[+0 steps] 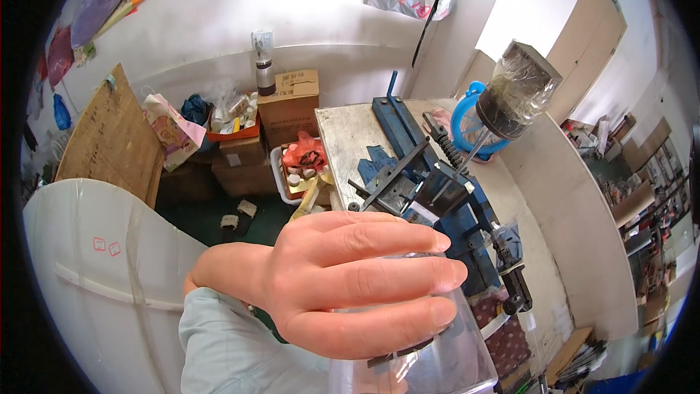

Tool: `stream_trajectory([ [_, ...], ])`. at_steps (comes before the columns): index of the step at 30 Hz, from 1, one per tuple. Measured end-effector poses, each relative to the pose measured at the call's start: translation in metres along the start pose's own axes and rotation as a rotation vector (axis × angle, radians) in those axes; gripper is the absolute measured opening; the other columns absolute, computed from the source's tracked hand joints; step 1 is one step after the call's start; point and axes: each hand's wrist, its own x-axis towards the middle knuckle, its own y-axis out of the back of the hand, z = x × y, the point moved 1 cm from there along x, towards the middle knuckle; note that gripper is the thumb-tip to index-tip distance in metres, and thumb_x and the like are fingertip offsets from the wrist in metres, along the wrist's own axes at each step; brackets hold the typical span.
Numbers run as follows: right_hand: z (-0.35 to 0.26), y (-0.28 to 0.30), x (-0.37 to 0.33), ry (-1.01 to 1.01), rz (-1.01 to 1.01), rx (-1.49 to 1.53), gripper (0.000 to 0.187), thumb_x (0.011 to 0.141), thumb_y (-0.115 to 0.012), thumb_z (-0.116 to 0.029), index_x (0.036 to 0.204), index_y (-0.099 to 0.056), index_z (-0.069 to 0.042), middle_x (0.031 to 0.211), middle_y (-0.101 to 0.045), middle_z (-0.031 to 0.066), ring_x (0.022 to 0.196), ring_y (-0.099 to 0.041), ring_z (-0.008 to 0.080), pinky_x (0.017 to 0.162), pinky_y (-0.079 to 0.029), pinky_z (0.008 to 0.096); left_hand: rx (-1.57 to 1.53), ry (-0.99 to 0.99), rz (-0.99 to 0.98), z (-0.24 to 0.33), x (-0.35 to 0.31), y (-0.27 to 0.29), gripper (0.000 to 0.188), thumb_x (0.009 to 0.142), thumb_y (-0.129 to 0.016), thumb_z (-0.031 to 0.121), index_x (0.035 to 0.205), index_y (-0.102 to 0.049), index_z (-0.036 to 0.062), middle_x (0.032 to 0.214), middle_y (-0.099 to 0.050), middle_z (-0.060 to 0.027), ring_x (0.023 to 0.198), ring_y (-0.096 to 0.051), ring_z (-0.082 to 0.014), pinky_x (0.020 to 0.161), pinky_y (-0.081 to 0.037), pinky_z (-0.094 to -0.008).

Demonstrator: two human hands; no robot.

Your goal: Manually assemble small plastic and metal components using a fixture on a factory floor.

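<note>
My left hand (357,277) reaches in from the lower left, close to the camera, with its back toward me. Its fingers lie side by side across the top of a clear plastic box (467,354), gripping it; the thumb is hidden. A dark strip (397,355) shows beneath the fingers. A pinkish patch shows through the box, and I cannot tell whether it is skin or a reflection. Beyond the fingertips stands a blue and black metal bench device (445,190) with a spring and rods. My right hand is not in view.
The device rests on a pale worktable (343,131). Behind it are a plastic-wrapped cylinder (507,98) and a blue ring (461,120). A cardboard box (290,106) and a white bin (281,175) stand left of the table. A white curved panel (102,270) fills the near left.
</note>
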Motion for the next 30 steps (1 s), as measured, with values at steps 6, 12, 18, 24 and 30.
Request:
stream_trajectory([
  [6, 0.001, 0.002, 0.005, 0.009, -0.019, 0.052, 0.064, 0.084, -0.045, -0.043, 0.124, -0.043, 0.007, 0.119, -0.052, 0.0193, 0.107, -0.053, 0.0283, 0.091, -0.042, 0.0397, 0.0, 0.003, -0.013, 0.001, 0.004, 0.001, 0.042, 0.08, -0.068, 0.029, 0.106, -0.049, 0.0032, 0.099, -0.06, -0.0184, 0.084, -0.063, -0.0343, 0.066, -0.056, -0.0398],
  [12, 0.003, 0.0, 0.009, 0.006, -0.043, 0.108, 0.067, 0.081, -0.049, -0.043, 0.126, -0.041, 0.006, 0.12, -0.051, 0.0207, 0.108, -0.053, 0.0297, 0.092, -0.042, 0.0409, 0.03, -0.027, -0.041, -0.002, 0.004, 0.004, 0.043, 0.08, -0.068, 0.029, 0.108, -0.049, 0.0031, 0.099, -0.061, -0.0181, 0.084, -0.064, -0.0343, 0.068, -0.056, -0.0407],
  [18, 0.004, -0.004, 0.01, -0.004, -0.07, 0.163, 0.071, 0.079, -0.052, -0.044, 0.127, -0.039, 0.006, 0.121, -0.05, 0.0221, 0.109, -0.052, 0.031, 0.093, -0.041, 0.0421, 0.044, -0.027, -0.016, -0.001, 0.006, 0.006, 0.047, 0.078, -0.07, 0.033, 0.108, -0.049, 0.0034, 0.099, -0.061, -0.0179, 0.084, -0.064, -0.0343, 0.069, -0.055, -0.0404],
  [24, 0.001, -0.01, 0.009, -0.013, -0.103, 0.217, 0.075, 0.076, -0.056, -0.044, 0.129, -0.037, 0.006, 0.122, -0.049, 0.0235, 0.109, -0.052, 0.0324, 0.095, -0.041, 0.0433, 0.083, -0.085, 0.133, -0.003, 0.007, 0.002, 0.034, 0.09, -0.048, 0.033, 0.091, -0.063, 0.0022, 0.091, -0.065, -0.0129, 0.078, -0.064, -0.0259, 0.065, -0.055, -0.0323],
  [30, -0.002, -0.013, 0.009, -0.007, -0.127, 0.269, 0.08, 0.074, -0.06, -0.044, 0.13, -0.035, 0.006, 0.123, -0.048, 0.0249, 0.11, -0.052, 0.0338, 0.096, -0.04, 0.0444, 0.031, -0.029, -0.038, 0.002, 0.008, 0.009, 0.048, 0.077, -0.07, 0.036, 0.108, -0.05, 0.0049, 0.099, -0.062, -0.0162, 0.086, -0.064, -0.0332, 0.071, -0.055, -0.0403],
])
